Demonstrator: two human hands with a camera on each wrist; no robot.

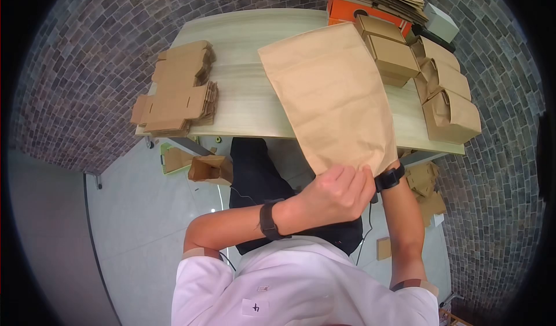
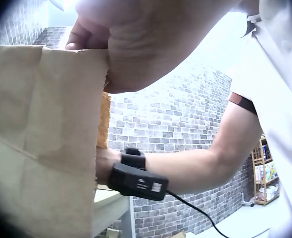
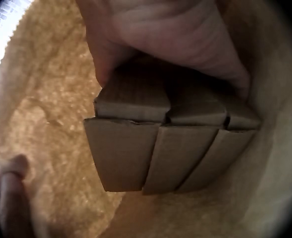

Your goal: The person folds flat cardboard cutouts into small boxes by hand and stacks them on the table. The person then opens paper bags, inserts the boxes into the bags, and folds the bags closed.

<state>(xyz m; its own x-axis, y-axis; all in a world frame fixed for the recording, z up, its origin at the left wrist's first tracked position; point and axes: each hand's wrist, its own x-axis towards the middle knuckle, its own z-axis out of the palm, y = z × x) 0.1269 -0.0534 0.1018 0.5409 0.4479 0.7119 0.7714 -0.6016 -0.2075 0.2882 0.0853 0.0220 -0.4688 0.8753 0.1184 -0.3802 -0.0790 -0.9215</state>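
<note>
1. The right hand (image 3: 165,27) reaches inside the bag and is clamped across three narrow brown cardboard boxes (image 3: 178,156), thumb on one side and fingers on the other.
2. Under that palm, the boxes stand side by side with creased top edges and flat, matt faces; thin gaps part them. Even pressure from both sides should hold them flush, while squeezing too hard may buckle the thin board.
3. Around this grip runs the large tan paper bag (image 1: 333,94), its inside crinkled and glowing amber, its rim cut in fine zigzag teeth.
4. Beside the right wrist, the left hand (image 1: 333,195) pinches the bag's rim with curled fingers. Drawing that edge outward would probably help, since a slack mouth could catch box corners or the wrist device.
5. Beyond both hands, the bag's softly creased body slants over a pale wood-grain table (image 1: 237,111). Keeping the boxes in line with the bag seems wise, as the paper may tear.
6. Left of the grip lies a stack of flattened brown cardboard cartons (image 1: 174,94), with notched flaps; to the right, beyond it, sit closed brown cardboard boxes (image 1: 394,59) and a row of brown packages with folded tops (image 1: 454,120).
</note>
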